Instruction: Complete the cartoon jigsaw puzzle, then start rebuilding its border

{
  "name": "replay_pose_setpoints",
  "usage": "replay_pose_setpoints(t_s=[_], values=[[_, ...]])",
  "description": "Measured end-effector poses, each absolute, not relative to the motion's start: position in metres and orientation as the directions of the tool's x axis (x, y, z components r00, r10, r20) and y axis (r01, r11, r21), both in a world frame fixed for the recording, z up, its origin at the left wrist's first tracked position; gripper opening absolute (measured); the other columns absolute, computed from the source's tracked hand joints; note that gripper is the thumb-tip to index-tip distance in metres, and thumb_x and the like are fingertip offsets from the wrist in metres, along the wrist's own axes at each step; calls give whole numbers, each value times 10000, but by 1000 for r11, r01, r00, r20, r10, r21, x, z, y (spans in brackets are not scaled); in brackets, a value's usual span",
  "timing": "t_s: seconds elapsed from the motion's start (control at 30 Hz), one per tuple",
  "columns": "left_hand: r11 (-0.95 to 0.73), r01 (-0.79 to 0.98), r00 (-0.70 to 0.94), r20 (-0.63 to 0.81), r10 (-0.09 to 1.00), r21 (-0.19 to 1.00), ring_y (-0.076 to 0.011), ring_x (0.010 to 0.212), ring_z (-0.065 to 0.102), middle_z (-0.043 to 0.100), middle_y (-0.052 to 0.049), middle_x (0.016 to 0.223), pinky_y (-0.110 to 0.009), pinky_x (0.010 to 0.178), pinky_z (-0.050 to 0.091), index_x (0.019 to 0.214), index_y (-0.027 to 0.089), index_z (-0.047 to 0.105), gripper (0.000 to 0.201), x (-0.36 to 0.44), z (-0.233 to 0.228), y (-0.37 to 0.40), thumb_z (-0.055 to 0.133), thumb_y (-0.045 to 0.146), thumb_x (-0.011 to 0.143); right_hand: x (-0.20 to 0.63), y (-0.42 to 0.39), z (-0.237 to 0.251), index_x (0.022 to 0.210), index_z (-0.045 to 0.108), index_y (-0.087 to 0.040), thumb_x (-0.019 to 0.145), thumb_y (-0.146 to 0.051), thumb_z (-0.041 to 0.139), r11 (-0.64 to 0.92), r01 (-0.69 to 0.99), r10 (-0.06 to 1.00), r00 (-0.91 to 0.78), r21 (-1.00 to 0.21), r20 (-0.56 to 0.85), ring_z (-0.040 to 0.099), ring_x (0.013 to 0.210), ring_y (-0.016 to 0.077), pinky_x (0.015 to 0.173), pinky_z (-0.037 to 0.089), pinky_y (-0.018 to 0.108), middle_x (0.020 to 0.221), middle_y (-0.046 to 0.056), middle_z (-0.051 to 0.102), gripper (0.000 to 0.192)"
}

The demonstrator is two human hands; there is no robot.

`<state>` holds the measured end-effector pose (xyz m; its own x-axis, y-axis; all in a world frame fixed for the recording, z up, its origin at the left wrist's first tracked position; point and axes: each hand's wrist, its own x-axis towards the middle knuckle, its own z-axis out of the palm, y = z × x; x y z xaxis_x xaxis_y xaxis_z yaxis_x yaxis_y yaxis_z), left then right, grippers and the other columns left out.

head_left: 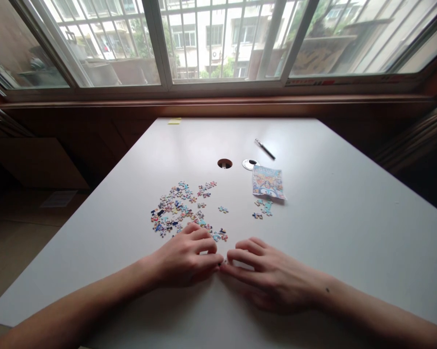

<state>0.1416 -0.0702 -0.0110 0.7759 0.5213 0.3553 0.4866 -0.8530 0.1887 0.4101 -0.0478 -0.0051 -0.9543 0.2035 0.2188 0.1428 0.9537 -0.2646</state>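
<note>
Both hands rest low on the white desk (331, 218), close to its near edge. The left hand (184, 259) lies palm down with its fingers (203, 247) curled and drawn together, their tips meeting the tips of the right hand (269, 276) near the middle. The right hand's fingers (245, 257) are also bent inward and close together. Whether a piece sits pinched between the two sets of fingertips cannot be told; the spot is too small and partly covered. Just beyond the left hand lies a loose pile of puzzle pieces (178, 208), with its nearest pieces almost touching the knuckles. A single piece (223, 209) lies apart to the right of the pile, and a small cluster (264, 208) sits farther right. Just behind that cluster is a printed picture sheet (267, 182), lying flat. Farther back are a round cable hole (224, 164), a round cap (250, 164) beside it, a pen (265, 149), and a yellow note (174, 121) at the far edge under the window (221, 43).
</note>
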Motion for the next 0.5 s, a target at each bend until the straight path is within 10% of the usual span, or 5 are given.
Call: replay_pose_setpoints(t_s=[0.27,0.5], values=[[-869,471,828,262,495,154,-248,1365,456,557,-84,1427,-424,1171,282,1350,203,521,472,131,-4,-64,538,211,879,421,-29,-14,973,651,-175,910,-166,537,919,360,395,-833,-163,387,558,946,222,827,410,375,962,73,674,130],[-843,496,778,325,538,209,-203,1080,624,727,-19,1052,-460,1160,267,944,224,630,173,125,-8,-63,546,113,839,430,-11,-20,888,663,-184,914,-174,559,718,696,598,-621,5,507,591,944,246,808,392,380,928,58,722,107]])
